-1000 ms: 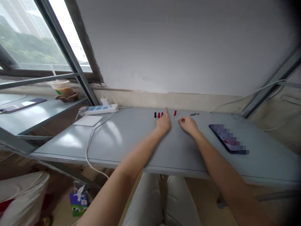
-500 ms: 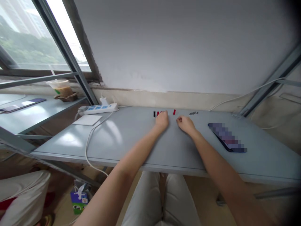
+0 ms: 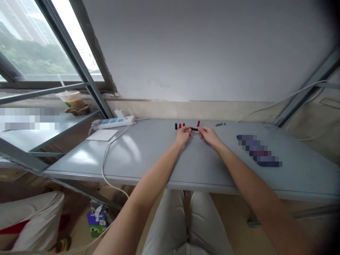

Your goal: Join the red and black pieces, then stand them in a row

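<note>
My left hand (image 3: 183, 136) pinches a small black cylinder (image 3: 194, 129) that lies sideways, pointing to the right. At its right end are the closed fingertips of my right hand (image 3: 209, 135); whatever they grip is too small to make out. Just behind my left hand stand a second black cylinder (image 3: 175, 126) and two red cylinders (image 3: 180, 125). Another red cylinder (image 3: 198, 123) is behind the gap between my hands, leaning or lying. Several tiny dark metallic pieces (image 3: 220, 124) lie in a row beyond my right hand.
The grey table (image 3: 148, 156) meets the wall at the back. A power strip (image 3: 114, 122), a white flat square (image 3: 102, 135) and a loose white cable (image 3: 105, 161) are at the left. A blurred-out phone-like slab (image 3: 259, 150) lies right. A drink cup (image 3: 74, 101) stands on the neighbouring table.
My left hand has picked up a black cylinder and drawn it slightly back from the upright ones. My right fingertips have come to its end. The view has shifted slightly.
</note>
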{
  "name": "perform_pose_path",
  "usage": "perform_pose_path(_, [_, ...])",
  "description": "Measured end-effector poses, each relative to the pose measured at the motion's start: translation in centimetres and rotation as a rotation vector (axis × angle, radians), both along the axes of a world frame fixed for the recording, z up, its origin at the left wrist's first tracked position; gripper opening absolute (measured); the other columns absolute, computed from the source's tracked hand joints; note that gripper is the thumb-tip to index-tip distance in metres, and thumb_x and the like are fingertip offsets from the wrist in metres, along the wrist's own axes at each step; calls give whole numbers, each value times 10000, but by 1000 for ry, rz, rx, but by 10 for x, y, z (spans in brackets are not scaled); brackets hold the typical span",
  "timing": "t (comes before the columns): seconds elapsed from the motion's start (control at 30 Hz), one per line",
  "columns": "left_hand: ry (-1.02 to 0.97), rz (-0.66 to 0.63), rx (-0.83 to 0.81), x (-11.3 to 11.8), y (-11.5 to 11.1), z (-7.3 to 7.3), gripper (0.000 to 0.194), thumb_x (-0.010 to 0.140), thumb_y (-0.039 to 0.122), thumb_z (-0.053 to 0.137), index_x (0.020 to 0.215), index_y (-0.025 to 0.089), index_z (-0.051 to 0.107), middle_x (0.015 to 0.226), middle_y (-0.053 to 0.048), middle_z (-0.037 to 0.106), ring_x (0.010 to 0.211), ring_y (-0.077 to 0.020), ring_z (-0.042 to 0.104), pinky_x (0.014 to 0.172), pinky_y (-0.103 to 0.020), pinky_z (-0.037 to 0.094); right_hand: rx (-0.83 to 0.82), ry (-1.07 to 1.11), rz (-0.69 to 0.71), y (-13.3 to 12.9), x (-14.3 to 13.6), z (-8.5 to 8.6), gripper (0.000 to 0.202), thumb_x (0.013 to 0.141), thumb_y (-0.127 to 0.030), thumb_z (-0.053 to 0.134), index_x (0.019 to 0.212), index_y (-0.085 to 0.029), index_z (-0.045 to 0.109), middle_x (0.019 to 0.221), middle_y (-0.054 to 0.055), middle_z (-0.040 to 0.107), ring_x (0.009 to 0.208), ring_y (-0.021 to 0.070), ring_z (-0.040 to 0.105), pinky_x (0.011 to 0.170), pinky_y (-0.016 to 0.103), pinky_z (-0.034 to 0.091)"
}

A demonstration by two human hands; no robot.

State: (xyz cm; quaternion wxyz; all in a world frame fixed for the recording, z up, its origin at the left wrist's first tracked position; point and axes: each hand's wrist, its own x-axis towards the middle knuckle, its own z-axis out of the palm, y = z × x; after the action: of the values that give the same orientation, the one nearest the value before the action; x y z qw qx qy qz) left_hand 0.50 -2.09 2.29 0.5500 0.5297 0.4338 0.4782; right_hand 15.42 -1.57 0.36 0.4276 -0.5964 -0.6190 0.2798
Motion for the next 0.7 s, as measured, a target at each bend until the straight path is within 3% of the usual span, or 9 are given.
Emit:
perform_pose_path(0.37, [-51, 30, -62, 1, -1, -1, 221, 829, 101, 454, 1000, 104, 594, 836, -92, 652, 500, -36, 479, 481, -174, 337, 51, 9, 1, 1, 0, -3, 294, 815, -416, 434, 675, -173, 524, 568, 15, 533, 468, 103, 436, 483, 242, 342])
perform_pose_path(0.7, [-68, 15, -43, 2, 0, -2, 285, 826, 85, 436, 1070, 113, 581, 885, -92, 651, 499, -29, 474, 461, -164, 325, 39, 40, 30, -7, 1, 12, 236, 783, -405, 505, 702, -184, 506, 622, 24, 575, 505, 110, 480, 525, 244, 383])
